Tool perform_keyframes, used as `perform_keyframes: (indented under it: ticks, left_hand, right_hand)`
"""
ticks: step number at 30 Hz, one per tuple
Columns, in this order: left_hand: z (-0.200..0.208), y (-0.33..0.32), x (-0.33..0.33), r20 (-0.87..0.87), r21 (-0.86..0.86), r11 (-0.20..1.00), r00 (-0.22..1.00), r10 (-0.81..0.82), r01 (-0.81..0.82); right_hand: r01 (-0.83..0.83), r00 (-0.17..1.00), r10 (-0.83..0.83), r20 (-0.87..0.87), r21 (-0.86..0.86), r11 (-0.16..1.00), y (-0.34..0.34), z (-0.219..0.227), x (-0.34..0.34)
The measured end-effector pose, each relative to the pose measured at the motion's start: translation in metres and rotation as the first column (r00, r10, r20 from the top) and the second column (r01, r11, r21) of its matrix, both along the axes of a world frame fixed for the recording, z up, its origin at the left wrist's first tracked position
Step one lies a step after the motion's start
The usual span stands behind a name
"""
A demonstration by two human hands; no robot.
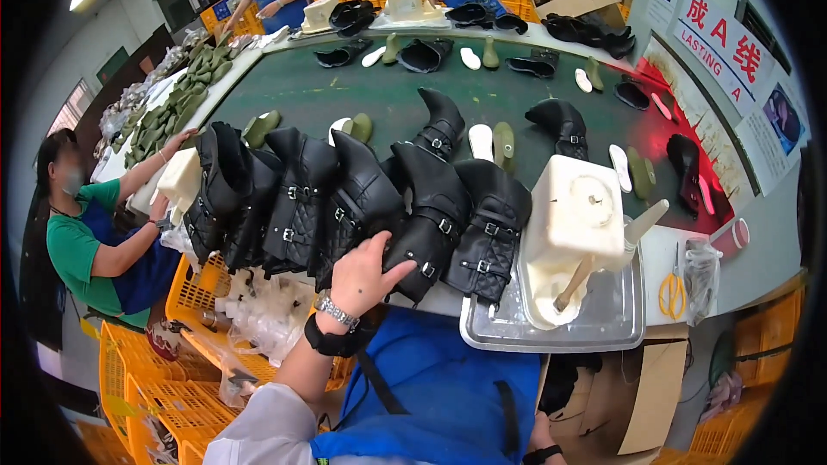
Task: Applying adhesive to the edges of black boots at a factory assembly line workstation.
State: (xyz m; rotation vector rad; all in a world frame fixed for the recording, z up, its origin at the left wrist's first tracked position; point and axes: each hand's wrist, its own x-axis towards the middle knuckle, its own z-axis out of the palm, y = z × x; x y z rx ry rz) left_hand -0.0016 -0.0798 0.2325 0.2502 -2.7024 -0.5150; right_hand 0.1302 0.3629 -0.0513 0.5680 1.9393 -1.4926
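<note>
- Left hand [362, 284]: touching the boots [428, 202], thumb spread from the fingers; cannot tell whether it grips.
- Right hand [541, 432]: well apart, low beside the apron [431, 387]; its hold cannot be told.
- Boots: along the table [301, 103], both sides of the left hand.
- Tray [607, 340]: right of them.

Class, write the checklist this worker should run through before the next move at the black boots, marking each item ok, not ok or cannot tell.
1. Left hand at the buckled black boots: ok.
2. Left hand's grip on a boot: cannot tell; fingertips not clear enough.
3. Right hand up at the boots: not ok; it is low, near the lower edge.
4. White container standing on the metal tray: ok.
5. Yellow-handled scissors apart from the boots: ok, right of the tray.
</note>
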Motion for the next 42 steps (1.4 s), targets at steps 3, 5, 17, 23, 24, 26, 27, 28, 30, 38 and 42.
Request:
perform_keyframes:
  ticks: [3,5,17,23,24,26,27,28,30,38,42]
  left_hand:
    - [-0.021,-0.011,-0.004,0.181,0.135,0.991,0.983,-0.027,0.002]
    - [-0.020,-0.010,-0.009,0.091,0.213,0.976,0.994,-0.057,0.036]
    - [0.126,-0.053,-0.031,-0.391,0.340,0.933,0.920,0.027,0.117]
    - [0.182,-0.170,-0.111,-0.180,0.422,0.905,0.973,0.147,-0.058]
    - [0.185,-0.186,-0.124,-0.128,0.458,0.881,0.972,0.195,-0.117]
    - [0.177,-0.229,-0.161,0.026,0.515,0.824,0.965,0.260,-0.236]
    - [0.173,-0.244,-0.171,0.097,0.532,0.794,0.953,0.288,-0.294]
    - [0.162,-0.267,-0.182,0.122,0.560,0.742,0.922,0.367,-0.369]
    - [0.125,-0.359,-0.199,0.125,0.211,0.891,0.915,0.384,-0.403]
    - [0.055,-0.414,-0.214,0.317,0.116,0.835,0.817,0.482,-0.538]
    - [0.054,-0.408,-0.197,0.219,0.068,0.622,0.620,0.753,-0.780]
  right_hand:
    - [-0.005,1.000,0.005,0.005,0.003,1.000,0.011,-0.027,0.000]
    - [-0.027,1.000,0.027,-0.013,0.027,0.999,0.015,-0.034,0.003]
    - [-0.008,1.000,0.008,-0.007,0.068,0.998,0.015,-0.039,0.001]
    - [-0.058,0.998,0.054,0.040,0.102,0.993,0.004,-0.013,-0.009]
    - [-0.043,0.997,0.038,0.061,0.087,0.995,0.005,-0.015,-0.007]
    - [-0.001,0.995,-0.005,0.100,0.064,0.998,0.007,-0.015,0.003]
    - [0.006,0.992,-0.012,0.122,0.050,0.999,0.008,-0.016,0.004]
    - [0.018,0.990,-0.023,0.140,0.037,0.999,0.008,-0.016,0.005]
    - [0.039,0.984,-0.039,0.171,0.008,0.999,0.010,-0.019,0.003]
    - [0.286,0.886,-0.272,0.376,0.020,0.958,0.011,-0.014,0.016]
    - [0.402,0.801,-0.376,0.466,0.047,0.914,0.012,-0.018,0.018]
